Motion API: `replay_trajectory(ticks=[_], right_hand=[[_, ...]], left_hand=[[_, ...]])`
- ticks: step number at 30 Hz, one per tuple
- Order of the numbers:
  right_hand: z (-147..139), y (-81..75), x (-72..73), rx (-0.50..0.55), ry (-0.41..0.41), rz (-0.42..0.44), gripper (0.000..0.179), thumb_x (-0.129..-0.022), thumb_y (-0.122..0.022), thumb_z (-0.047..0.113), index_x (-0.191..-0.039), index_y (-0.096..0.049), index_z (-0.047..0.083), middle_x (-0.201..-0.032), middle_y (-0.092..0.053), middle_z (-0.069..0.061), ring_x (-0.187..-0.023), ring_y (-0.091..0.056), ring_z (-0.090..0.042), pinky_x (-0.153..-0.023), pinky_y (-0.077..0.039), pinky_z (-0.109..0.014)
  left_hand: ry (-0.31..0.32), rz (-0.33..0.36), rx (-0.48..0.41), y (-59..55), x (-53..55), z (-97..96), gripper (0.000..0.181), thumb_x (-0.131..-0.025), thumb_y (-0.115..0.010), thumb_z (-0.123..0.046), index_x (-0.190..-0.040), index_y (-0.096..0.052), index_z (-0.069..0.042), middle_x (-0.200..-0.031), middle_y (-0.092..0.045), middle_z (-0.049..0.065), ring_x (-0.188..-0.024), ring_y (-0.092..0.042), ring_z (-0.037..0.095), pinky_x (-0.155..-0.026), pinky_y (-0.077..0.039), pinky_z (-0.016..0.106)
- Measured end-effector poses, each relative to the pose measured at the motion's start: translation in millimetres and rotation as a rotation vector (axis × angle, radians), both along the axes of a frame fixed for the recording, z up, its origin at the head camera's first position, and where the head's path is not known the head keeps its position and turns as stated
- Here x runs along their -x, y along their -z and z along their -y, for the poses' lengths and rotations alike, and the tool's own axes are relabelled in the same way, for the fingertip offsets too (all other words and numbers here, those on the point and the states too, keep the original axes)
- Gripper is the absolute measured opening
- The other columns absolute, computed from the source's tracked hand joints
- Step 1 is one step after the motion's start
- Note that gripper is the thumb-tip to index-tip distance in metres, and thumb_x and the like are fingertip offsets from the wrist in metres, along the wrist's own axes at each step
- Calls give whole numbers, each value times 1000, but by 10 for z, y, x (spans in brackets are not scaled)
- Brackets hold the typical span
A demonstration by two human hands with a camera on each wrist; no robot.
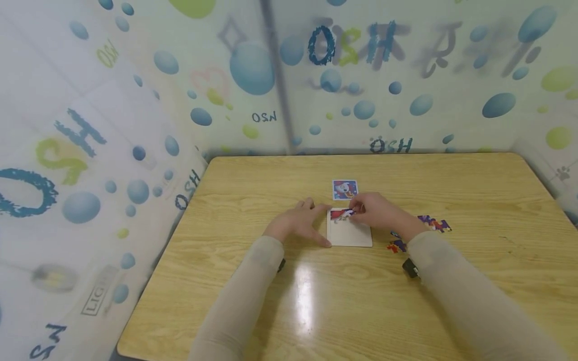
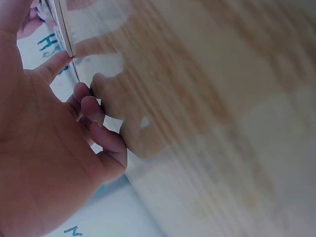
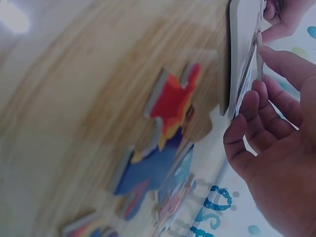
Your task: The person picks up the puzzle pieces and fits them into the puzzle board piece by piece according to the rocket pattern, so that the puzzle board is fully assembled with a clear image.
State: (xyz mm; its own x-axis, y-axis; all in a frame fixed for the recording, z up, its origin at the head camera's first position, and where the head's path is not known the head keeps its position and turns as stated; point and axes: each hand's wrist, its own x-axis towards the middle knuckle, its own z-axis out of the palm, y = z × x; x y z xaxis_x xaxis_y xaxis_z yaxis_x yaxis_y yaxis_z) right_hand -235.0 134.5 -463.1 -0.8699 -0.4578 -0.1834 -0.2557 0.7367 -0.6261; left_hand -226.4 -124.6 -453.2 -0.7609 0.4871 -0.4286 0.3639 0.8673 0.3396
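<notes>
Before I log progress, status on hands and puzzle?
Left hand touching puzzle tray. Right hand pinching jigsaw piece over tray. Loose pieces right, clear of tray.

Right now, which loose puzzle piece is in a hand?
The piece pinched by the right hand over the tray; other loose pieces lie on the table, right of the tray.

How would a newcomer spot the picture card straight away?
On the wooden table, find the pale square board. Just beyond its far edge lies the small picture card. It is a whole, straight-edged picture, unlike the loose knobbed jigsaw pieces to the right.
</notes>
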Motion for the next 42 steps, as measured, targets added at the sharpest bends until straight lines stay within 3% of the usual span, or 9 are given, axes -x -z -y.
replay_trajectory(ticks=[9,18,42], right_hand=[[15,14,-7,-30,7,34,28,-100,-74,21,-123,-69,5,-106,-69,-9,-93,-60,-21,-83,-55,-34],[39,6,-22,-49,16,56,31,-101,-73,22,-127,-69,6,-114,-69,-10,-101,-60,-24,-95,-57,-40],[51,6,-31,-24,10,52,20,-103,-70,19,-119,-74,9,-113,-72,-9,-97,-62,-22,-90,-59,-38]], left_hand=[[-1,-5,14,-20,-22,-1,111,-78,-83,-74,-168,-23,-46,-149,-40,7,-129,-43,24,-106,-53,52],[-7,8,9,-36,-17,-6,110,-78,-83,-72,-168,-24,-45,-147,-40,7,-128,-42,25,-106,-52,51],[-9,-2,1,3,-17,1,113,-76,-84,-74,-167,-23,-47,-147,-41,6,-131,-44,25,-106,-53,51]])
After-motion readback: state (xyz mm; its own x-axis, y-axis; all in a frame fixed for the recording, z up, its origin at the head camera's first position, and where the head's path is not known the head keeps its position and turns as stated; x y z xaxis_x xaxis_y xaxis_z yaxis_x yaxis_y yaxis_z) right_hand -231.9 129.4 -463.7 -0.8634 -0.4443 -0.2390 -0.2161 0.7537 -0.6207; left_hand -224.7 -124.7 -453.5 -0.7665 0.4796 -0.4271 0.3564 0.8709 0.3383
